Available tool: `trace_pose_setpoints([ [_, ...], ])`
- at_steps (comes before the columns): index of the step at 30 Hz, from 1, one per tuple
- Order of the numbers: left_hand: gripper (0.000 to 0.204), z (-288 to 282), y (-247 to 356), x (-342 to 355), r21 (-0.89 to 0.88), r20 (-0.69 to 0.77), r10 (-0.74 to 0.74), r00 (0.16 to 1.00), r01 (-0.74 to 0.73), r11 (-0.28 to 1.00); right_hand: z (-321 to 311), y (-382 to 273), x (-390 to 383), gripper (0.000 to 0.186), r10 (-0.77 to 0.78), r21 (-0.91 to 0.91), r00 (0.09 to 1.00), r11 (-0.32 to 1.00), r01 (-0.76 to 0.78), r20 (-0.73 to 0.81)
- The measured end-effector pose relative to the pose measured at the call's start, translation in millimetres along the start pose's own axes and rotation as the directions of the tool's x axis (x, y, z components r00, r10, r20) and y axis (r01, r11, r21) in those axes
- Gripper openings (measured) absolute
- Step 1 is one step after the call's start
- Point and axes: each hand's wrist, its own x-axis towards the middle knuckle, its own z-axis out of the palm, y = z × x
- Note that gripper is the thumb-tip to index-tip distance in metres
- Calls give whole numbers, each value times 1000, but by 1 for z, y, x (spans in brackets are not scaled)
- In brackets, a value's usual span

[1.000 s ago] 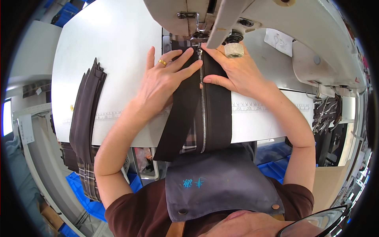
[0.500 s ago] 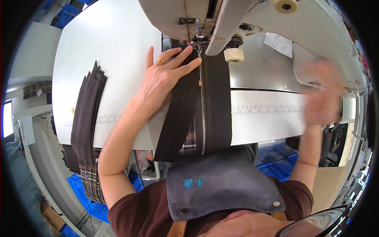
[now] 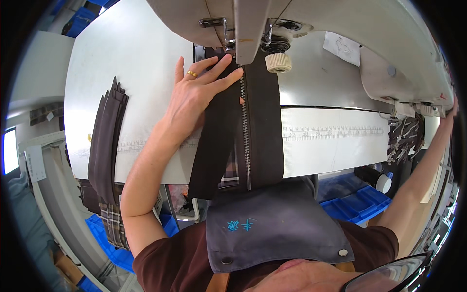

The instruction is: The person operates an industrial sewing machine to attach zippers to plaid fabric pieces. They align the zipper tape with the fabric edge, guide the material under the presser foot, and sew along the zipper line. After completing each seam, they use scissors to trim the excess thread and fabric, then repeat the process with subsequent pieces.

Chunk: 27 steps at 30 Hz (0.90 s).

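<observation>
The left hand [image 3: 199, 87] lies palm down on the black cloth [image 3: 265, 121], its grip open: the fingers are spread and lie on the cloth instead of closing round it. The tip of the thumb is at the upper part of the zip [image 3: 245, 126], the next fingertip rests on the cloth just below the needle area, and the little finger stands apart to the left. A gold ring [image 3: 191, 74] sits on one finger.

The right forearm [image 3: 421, 177] reaches up along the right side, past the end of the sewing machine [image 3: 374, 22]. Its hand is out of sight, so I cannot tell how far open that grip is or what it touches.

The cloth lies on the tabletop [image 3: 131, 53], its top end under the machine's head and its lower end over the near edge, close to the apron [image 3: 277, 228]. The zip runs down it lengthwise, and plaid fabric [image 3: 230, 175] shows between the zip and the left flap.

To the left is a stack of dark strips [image 3: 103, 141]; to the right, well apart from the cloth, a dark bundle [image 3: 405, 138]. A blue bin [image 3: 357, 203] stands below the near edge.
</observation>
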Motion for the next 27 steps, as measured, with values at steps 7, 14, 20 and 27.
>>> trace_pose_setpoints([
  [7, 68, 0, 0, 2, 3, -10, 12, 1000, -12, 1000, -15, 14, -46, 48, -14, -85, 991, 996, 3, -133],
  [14, 56, 2, 4, 2, 39, -38, -1, 999, 2, 999, 68, -42, -245, 29, -274, -73, 714, 907, 414, 644],
  [20, 49, 2, 5, 3, 62, -57, -6, 998, 9, 998, 230, -8, -331, 29, -344, 167, 5, 470, 867, 939],
  [27, 54, 1, 3, 2, 70, -31, 15, 999, -13, 997, 269, 13, -334, 8, -700, 514, -213, 251, 820, 682],
])
